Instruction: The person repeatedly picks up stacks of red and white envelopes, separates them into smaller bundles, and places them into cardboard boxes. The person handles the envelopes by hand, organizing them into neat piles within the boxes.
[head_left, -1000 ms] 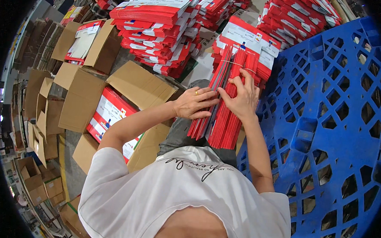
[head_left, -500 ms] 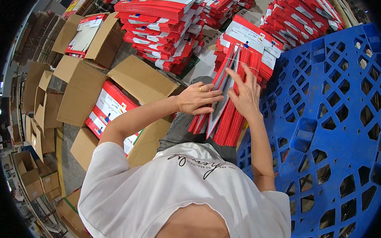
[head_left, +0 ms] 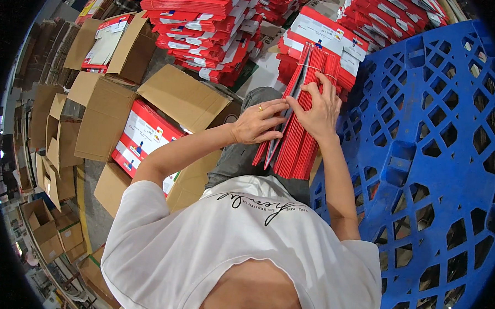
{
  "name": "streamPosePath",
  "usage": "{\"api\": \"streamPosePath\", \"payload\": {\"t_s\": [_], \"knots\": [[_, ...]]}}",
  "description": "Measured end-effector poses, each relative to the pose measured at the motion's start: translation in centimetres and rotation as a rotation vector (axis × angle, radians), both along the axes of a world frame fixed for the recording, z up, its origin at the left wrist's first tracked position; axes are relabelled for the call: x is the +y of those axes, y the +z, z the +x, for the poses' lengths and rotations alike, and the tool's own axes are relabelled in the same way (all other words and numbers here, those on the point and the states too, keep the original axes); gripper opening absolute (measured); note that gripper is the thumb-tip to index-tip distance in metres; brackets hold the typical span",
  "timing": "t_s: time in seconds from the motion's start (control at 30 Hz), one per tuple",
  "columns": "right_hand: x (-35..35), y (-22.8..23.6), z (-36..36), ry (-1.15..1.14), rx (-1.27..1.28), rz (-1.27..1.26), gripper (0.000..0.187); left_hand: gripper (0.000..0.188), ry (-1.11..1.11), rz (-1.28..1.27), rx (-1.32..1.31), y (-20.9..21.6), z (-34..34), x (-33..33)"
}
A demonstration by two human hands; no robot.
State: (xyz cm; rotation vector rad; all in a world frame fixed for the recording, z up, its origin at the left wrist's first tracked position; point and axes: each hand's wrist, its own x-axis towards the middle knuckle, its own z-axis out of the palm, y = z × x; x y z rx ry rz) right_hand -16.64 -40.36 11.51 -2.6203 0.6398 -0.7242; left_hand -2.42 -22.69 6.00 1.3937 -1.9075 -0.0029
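A bundle of flat red-and-white printed cardboard packages (head_left: 303, 148) stands on edge over my lap, with a thin band across its far part. A gap shows grey-white inner faces on its left side. My left hand (head_left: 260, 122) has its fingers bent over the bundle's left part, at the gap. My right hand (head_left: 320, 111) lies over the right part, thumb reaching to the gap near the left fingertips, other fingers curled on the red edges. Just beyond lies a stack of the same packages (head_left: 319, 33).
An open carton (head_left: 106, 121) with red-and-white packages stands at left, another carton (head_left: 131, 53) behind it. Tall package stacks (head_left: 192, 19) rise at the back. A blue plastic pallet (head_left: 418, 162) stands along my right. Another person's hand shows at the far upper left.
My right thumb has moved left toward my left fingertips, and the gap in the bundle has narrowed. The right fingers have shifted along the top edges.
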Motion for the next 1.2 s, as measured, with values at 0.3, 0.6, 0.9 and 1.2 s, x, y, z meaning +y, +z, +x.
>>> {"api": "streamPosePath", "payload": {"t_s": [0.3, 0.6, 0.9, 1.2], "knots": [[-1.0, 0.3, -0.7, 0.047, -0.001, 0.073, 0.036, 0.06, -0.027, 0.056, -0.153, 1.0, 1.4, -0.5], [-1.2, 0.2, -1.2, 0.093, 0.067, -0.033, 0.037, 0.056, -0.032, 0.095, -0.247, 0.8, 1.5, -0.7], [-0.4, 0.4, -0.2, 0.007, 0.058, 0.001, 0.037, 0.057, -0.006, 0.057, -0.071, 0.7, 0.0, -0.6], [-0.7, 1.4, -0.7, 0.057, 0.111, 0.033, 0.041, 0.064, 0.014, 0.082, -0.062, 0.3, 1.0, 0.3]]}}
